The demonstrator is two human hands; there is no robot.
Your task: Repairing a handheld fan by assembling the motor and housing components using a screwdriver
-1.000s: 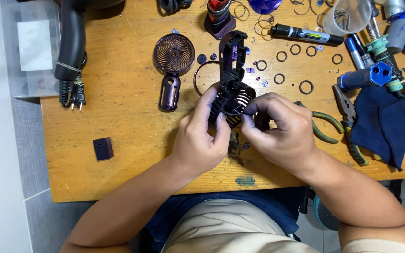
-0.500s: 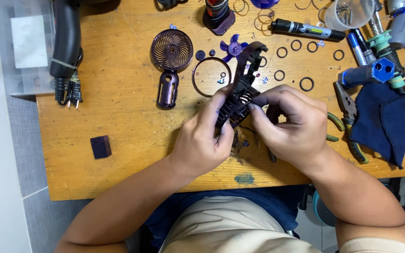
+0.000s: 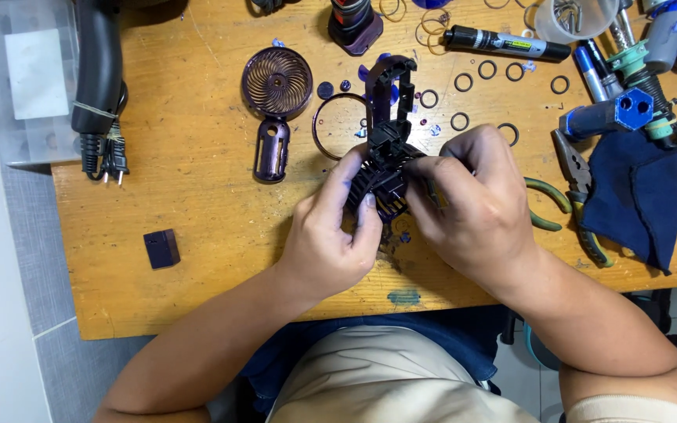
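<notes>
Dark plastic fan housing (image 3: 385, 160), opened up with ribbed inner parts showing, sits gripped above the wooden table (image 3: 213, 258) near the person's edge. Left hand (image 3: 331, 235) pinches its lower ribbed end, thumb and fingers closed on it; right hand (image 3: 476, 207) is clamped on its right side, possibly holding a small tool, though the fingers hide it. Just right of that hand lie green-handled pliers (image 3: 573, 196) beside a navy cloth (image 3: 636, 196). A small dark block (image 3: 162, 248) rests left. Farther off sit a purple fan grille (image 3: 277, 82), a loose ring (image 3: 338, 125), small black O-rings (image 3: 464, 82) and a marker (image 3: 503, 43)
</notes>
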